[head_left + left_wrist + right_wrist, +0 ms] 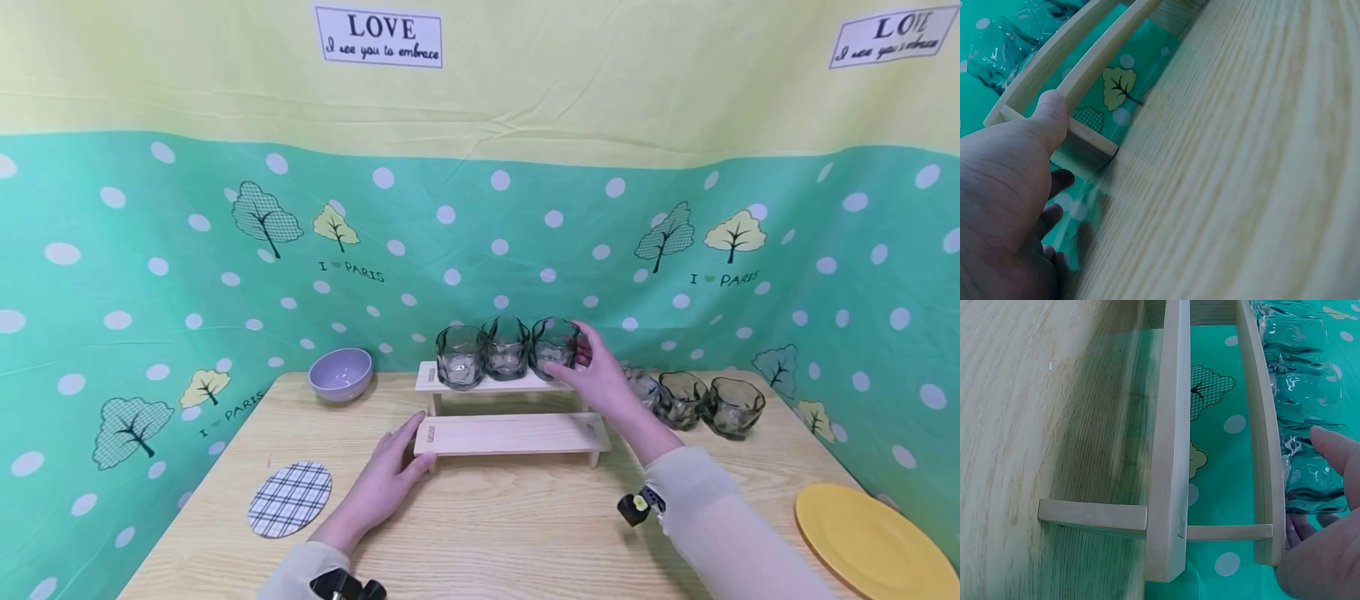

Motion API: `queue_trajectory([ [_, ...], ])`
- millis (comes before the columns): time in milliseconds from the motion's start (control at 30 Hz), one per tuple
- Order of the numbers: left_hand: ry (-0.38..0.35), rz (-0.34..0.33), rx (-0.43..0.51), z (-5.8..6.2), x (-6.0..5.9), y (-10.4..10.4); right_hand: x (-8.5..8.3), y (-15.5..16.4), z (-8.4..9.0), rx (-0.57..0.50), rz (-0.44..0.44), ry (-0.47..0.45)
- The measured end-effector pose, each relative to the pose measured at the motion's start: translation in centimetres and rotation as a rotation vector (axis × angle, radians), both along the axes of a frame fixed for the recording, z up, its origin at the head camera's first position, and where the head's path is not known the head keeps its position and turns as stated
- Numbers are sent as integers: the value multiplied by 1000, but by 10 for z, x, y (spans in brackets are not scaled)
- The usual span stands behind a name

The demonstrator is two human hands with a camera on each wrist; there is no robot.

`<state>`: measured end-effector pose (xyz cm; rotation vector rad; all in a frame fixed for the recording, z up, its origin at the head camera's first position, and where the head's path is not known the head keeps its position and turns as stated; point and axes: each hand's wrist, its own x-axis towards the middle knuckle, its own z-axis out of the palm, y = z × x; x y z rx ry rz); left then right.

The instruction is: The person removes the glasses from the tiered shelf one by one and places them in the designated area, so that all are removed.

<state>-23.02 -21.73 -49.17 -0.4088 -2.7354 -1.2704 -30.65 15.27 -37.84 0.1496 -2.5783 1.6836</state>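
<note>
The glass tumbler (555, 347) stands at the right end of a row of three on the upper step of the wooden two-step rack (512, 434); the right hand (600, 377) curls its fingers and thumb round its side. It looks smooth, rigid and breakable, probably slippery, so a grip round the wall seems safest. From the left: a lilac bowl (341, 373) and a checked coaster (289, 498) lie on the table (525, 533); the left hand (390, 475) rests with relaxed fingers against the rack's lower step, thumb on its end. Two sister glasses (483, 354) crowd the held one's left. More tumblers (705, 402) stand right of the rack, and a yellow plate (873, 542) sits at the near right.
</note>
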Motion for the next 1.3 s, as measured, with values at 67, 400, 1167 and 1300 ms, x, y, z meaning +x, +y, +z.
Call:
queue_trajectory([
  [67, 1, -2, 2, 0, 0, 0, 0, 0, 0, -9, -1, 1],
  [400, -6, -6, -4, 2, 0, 0, 1, 0, 1, -30, -12, 18],
  [1167, -12, 2, 4, 1, 2, 1, 20, 5, 15, -90, -59, 31],
  [1300, -14, 5, 1, 2, 2, 1, 28, 10, 17, -85, -53, 48],
])
